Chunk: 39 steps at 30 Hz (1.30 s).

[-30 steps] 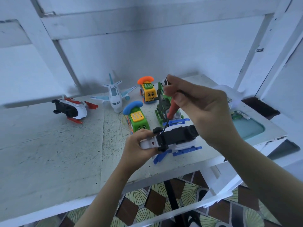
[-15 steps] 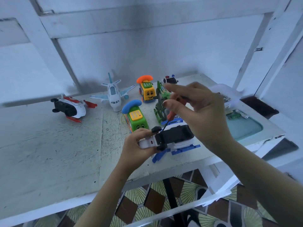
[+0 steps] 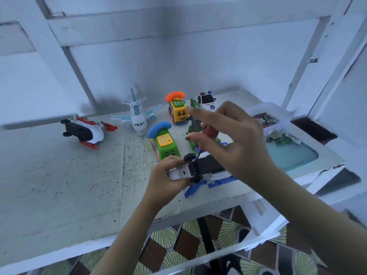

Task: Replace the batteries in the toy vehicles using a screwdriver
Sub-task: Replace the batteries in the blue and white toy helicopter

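Left hand [image 3: 168,175]: fingers curled round one end of blue helicopter [image 3: 210,167], held belly-up over table [image 3: 59,185] near its front edge, black underside uppermost, blue skids toward the front. Right hand [image 3: 234,139]: thumb and fingers pinching the red handle of screwdriver [image 3: 211,132], forefinger stretched out; shaft slants down to the black belly, tip apparently at a screw, too small to confirm. Hands close together, each clamped on its own item. Progress, as judged: early to middle; one toy under the driver, loosening or tightening cannot be told, battery cover looks in place. Red helicopter [image 3: 85,132]: on its side at far left, belly exposed, status unknown. Upright and seemingly unopened: plane [image 3: 138,116], yellow bus [image 3: 178,113], green bus [image 3: 165,144], police car [image 3: 207,101]. Green toy [image 3: 195,124]: partly hidden behind right hand. Loose batteries [image 3: 282,138] on teal tray [image 3: 294,157] at right; clear tub [image 3: 286,116] of small parts behind it. Legible writing: "POLICE" on the car bonnet; nothing else readable
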Tool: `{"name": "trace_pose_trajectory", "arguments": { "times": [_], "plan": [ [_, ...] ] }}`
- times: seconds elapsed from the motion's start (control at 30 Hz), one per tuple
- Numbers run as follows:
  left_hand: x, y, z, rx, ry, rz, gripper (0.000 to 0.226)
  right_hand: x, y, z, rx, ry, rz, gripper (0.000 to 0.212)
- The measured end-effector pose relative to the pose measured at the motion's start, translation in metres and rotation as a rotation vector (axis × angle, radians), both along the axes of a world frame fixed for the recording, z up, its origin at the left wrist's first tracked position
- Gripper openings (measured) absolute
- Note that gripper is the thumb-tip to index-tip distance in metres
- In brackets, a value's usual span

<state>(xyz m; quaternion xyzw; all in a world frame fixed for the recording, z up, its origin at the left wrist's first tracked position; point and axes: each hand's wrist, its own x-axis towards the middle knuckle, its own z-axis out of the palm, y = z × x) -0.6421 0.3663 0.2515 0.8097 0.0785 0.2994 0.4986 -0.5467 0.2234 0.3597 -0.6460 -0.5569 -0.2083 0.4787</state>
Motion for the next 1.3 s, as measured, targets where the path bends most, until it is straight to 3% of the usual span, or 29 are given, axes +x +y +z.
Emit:
{"name": "trace_pose_trajectory", "arguments": {
  "times": [0.1,0.33,0.4,0.5,0.6,0.73,0.8,0.87,0.9,0.97,1.03,1.07,1.17,1.3],
  "plan": [
    [-0.001,0.000,0.000,-0.016,0.008,0.001,0.039,-0.001,0.001,0.003,-0.087,-0.091,-0.100,0.044],
    [-0.001,0.000,0.002,-0.009,0.021,-0.011,0.045,-0.003,0.002,0.010,-0.013,0.454,0.281,0.039],
    [-0.001,0.000,0.003,-0.008,0.018,-0.010,0.045,-0.004,0.003,0.009,0.057,0.543,0.302,0.033],
    [-0.001,0.000,0.003,-0.007,0.016,-0.008,0.044,0.002,0.003,0.005,0.042,0.278,0.043,0.020],
    [-0.002,0.001,0.002,-0.009,0.011,-0.008,0.044,0.005,0.001,0.006,-0.078,0.101,-0.055,0.034],
    [-0.002,0.000,0.002,-0.002,0.022,-0.003,0.044,0.004,-0.003,0.014,-0.175,0.350,0.254,0.041],
    [-0.001,0.001,0.002,0.005,0.018,-0.003,0.044,-0.001,-0.003,0.018,-0.136,0.513,0.423,0.041],
    [-0.001,0.001,0.002,0.007,0.010,-0.008,0.044,-0.002,-0.003,0.017,-0.060,0.579,0.434,0.038],
    [0.000,0.000,0.003,0.003,0.006,-0.010,0.044,-0.002,-0.002,0.015,-0.039,0.517,0.344,0.035],
    [0.000,-0.001,0.004,-0.009,0.004,-0.007,0.042,0.001,-0.003,0.012,-0.050,0.188,0.045,0.026],
    [0.000,-0.001,0.004,-0.012,0.004,-0.003,0.040,0.004,-0.004,0.011,-0.171,-0.068,-0.193,0.041],
    [-0.001,-0.001,0.004,-0.008,0.005,-0.003,0.041,0.006,-0.004,0.010,-0.237,-0.081,-0.224,0.049],
    [-0.002,0.000,0.003,0.005,0.018,-0.004,0.047,0.008,-0.007,0.012,-0.304,0.127,-0.022,0.051],
    [-0.002,0.000,0.002,0.008,0.018,0.000,0.046,0.004,-0.009,0.017,-0.130,0.508,0.326,0.038]
  ]
}}
